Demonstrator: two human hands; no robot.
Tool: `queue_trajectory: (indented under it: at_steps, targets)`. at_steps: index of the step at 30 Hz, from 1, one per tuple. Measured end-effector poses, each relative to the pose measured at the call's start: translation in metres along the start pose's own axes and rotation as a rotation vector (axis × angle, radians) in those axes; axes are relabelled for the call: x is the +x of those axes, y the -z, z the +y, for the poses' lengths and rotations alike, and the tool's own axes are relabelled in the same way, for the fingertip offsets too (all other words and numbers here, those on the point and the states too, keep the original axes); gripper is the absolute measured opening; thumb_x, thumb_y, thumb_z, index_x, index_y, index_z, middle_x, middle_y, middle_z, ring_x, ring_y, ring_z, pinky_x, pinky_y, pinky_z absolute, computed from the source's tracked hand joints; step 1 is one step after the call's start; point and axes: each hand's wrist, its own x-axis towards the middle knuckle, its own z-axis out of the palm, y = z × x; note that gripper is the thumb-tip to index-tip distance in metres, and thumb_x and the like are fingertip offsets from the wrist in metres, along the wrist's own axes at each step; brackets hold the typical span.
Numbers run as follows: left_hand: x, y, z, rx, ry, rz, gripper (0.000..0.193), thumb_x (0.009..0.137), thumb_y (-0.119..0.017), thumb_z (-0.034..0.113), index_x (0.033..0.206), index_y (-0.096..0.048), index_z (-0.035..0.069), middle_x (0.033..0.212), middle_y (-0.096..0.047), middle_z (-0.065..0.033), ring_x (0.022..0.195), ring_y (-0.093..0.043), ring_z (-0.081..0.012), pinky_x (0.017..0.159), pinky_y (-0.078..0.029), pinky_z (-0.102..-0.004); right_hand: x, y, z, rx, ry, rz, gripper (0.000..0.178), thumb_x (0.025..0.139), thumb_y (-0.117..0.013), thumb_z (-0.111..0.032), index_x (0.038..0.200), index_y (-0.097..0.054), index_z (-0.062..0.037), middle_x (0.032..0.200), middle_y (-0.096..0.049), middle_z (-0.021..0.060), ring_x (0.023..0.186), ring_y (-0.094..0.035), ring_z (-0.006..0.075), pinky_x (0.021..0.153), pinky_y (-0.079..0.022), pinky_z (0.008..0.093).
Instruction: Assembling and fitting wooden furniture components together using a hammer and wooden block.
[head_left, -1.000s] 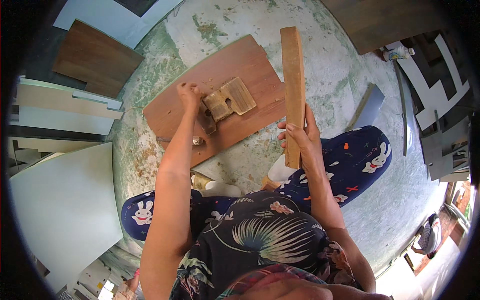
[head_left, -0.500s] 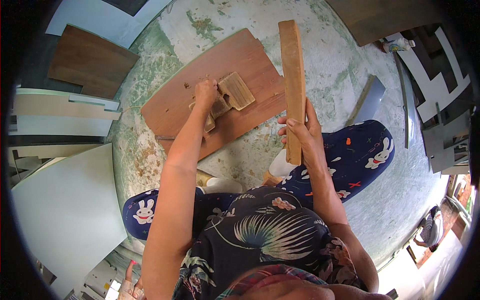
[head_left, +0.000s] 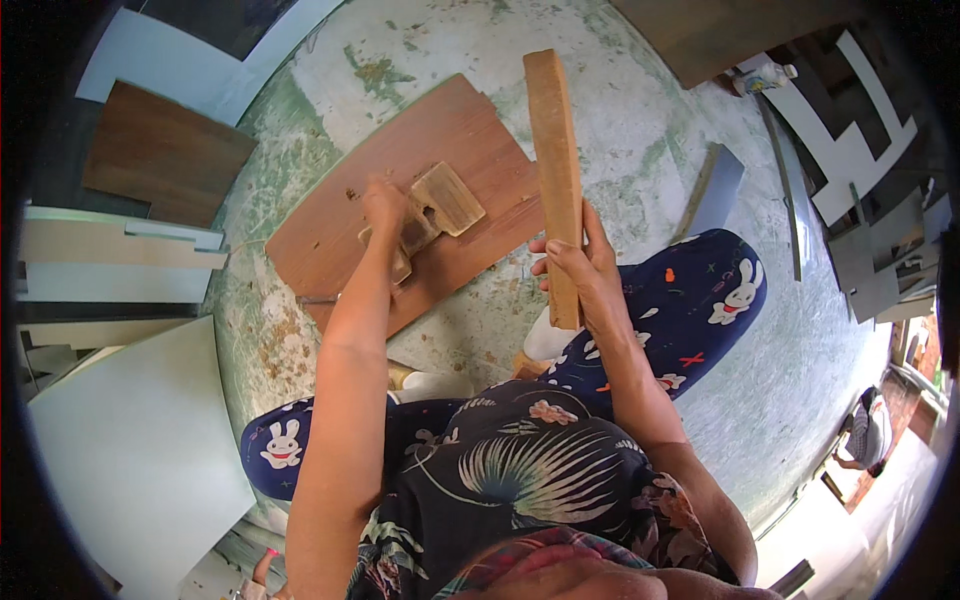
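Observation:
My right hand (head_left: 582,265) is wrapped round the lower end of a long wooden bar (head_left: 553,170), which it holds upright in the picture, above the floor. Over the brown board (head_left: 470,125) on the floor, my left hand (head_left: 384,205) has its fingers curled in, slightly blurred; what they grip is hidden. Beside that hand lies a worn wooden block (head_left: 450,198) with a dark notch in its edge. A darker wooden piece (head_left: 420,232) adjoins it, and the end of another wooden piece (head_left: 401,266) shows under my left wrist.
Dirt and crumbs are scattered on the green-stained floor (head_left: 285,345). Panels stand along the left, among them a large pale one (head_left: 135,440) and a brown one (head_left: 165,150). At right lie a grey strip (head_left: 714,190), cut white sheets (head_left: 850,175) and a plastic bottle (head_left: 768,78).
The whole view has shifted a little, so things sit further left. My left hand stays by the wooden pieces, and my right hand still holds the bar.

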Motion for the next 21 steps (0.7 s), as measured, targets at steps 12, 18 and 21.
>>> queue_trajectory:
  at_steps: [12, 18, 21]
  targets:
    - [-0.035, 0.036, -0.068, 0.010, 0.132, 0.239, 0.031, 0.089, -0.052, 0.022, 0.114, -0.057, 0.004, 0.115, -0.057, -0.0225, 0.108, -0.054, -0.0402, 0.091, -0.043, -0.0475, -0.006, 0.006, -0.003, 0.116, 0.058, -0.084, 0.078, 0.084, -0.064, -0.016, 0.149, -0.022, -0.0059, 0.096, -0.059, 0.0098, 0.069, -0.063, 0.0153, 0.059, -0.051, 0.0291]
    - [-0.105, 0.015, -0.037, 0.212, 0.041, 0.155, 0.070, 0.082, -0.066, 0.039, 0.138, -0.040, 0.006, 0.143, -0.036, -0.0261, 0.127, -0.042, -0.0445, 0.105, -0.037, -0.0489, -0.011, 0.008, -0.002, 0.092, 0.073, -0.092, 0.071, 0.088, -0.059, -0.023, 0.148, -0.024, -0.0077, 0.095, -0.063, 0.0131, 0.073, -0.063, 0.0170, 0.061, -0.053, 0.0287]
    - [-0.109, 0.016, -0.030, 0.215, 0.084, 0.118, 0.085, 0.077, -0.072, 0.047, 0.142, -0.036, 0.007, 0.146, -0.031, -0.0278, 0.131, -0.038, -0.0445, 0.107, -0.035, -0.0480, -0.013, 0.010, -0.004, 0.111, 0.056, -0.107, 0.069, 0.089, -0.059, -0.023, 0.147, -0.025, -0.0087, 0.095, -0.063, 0.0129, 0.072, -0.063, 0.0169, 0.061, -0.053, 0.0291]
